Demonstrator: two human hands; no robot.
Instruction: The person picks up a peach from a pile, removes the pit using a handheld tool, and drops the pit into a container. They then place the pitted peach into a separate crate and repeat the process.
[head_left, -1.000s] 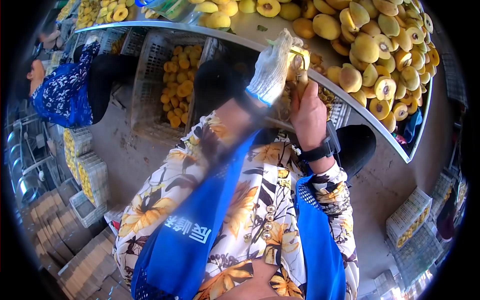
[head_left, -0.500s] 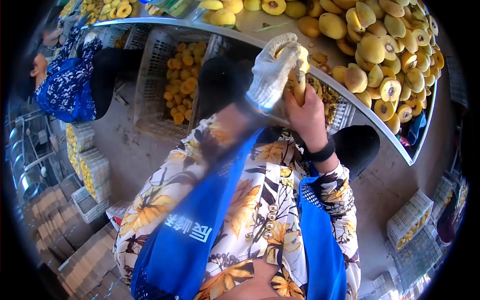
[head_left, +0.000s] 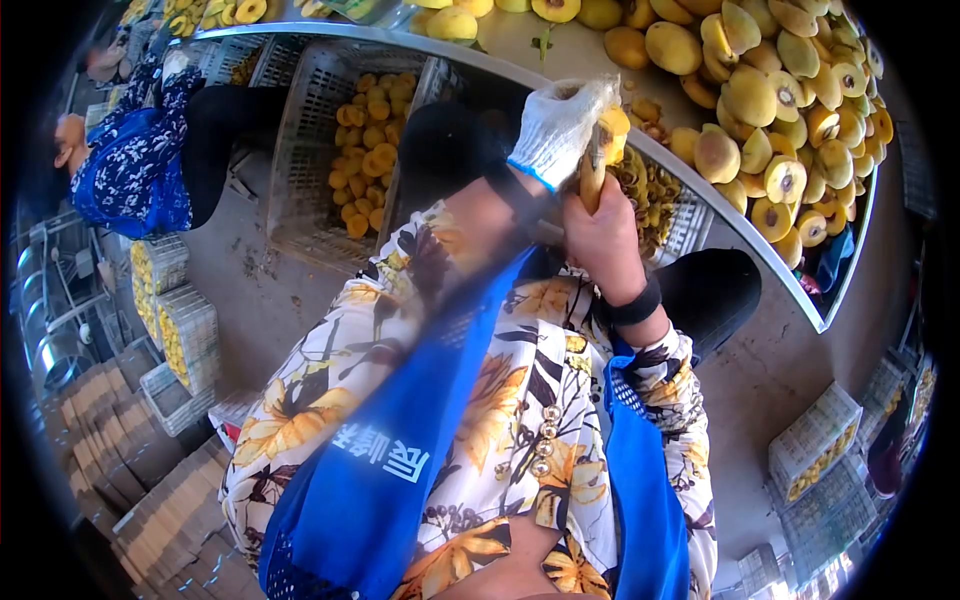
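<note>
My left hand [head_left: 562, 130], in a white knit glove, has its fingers curled round a yellow peach piece [head_left: 614, 132], partly hidden by the glove. My right hand [head_left: 603, 235] is bare and closed on the wooden handle of a small hand tool [head_left: 592, 180]. The tool's upper end meets the peach, and its blade shape cannot be made out. Both hands are close together near the table's metal edge. Below them, a crate of fruit scraps [head_left: 648, 200] shows beside my right hand.
Halved yellow peaches [head_left: 750, 95], many with stones showing, are heaped on the metal-edged table [head_left: 510, 45]. Left of my legs stands a crate of orange peach halves [head_left: 290, 190]. Another person [head_left: 130, 180] works at the left. Stacked crates [head_left: 815, 440] stand at the lower right.
My left hand has shifted slightly right and down and turned, showing more of the peach's orange flesh. My right hand has moved slightly down and left with the tool.
</note>
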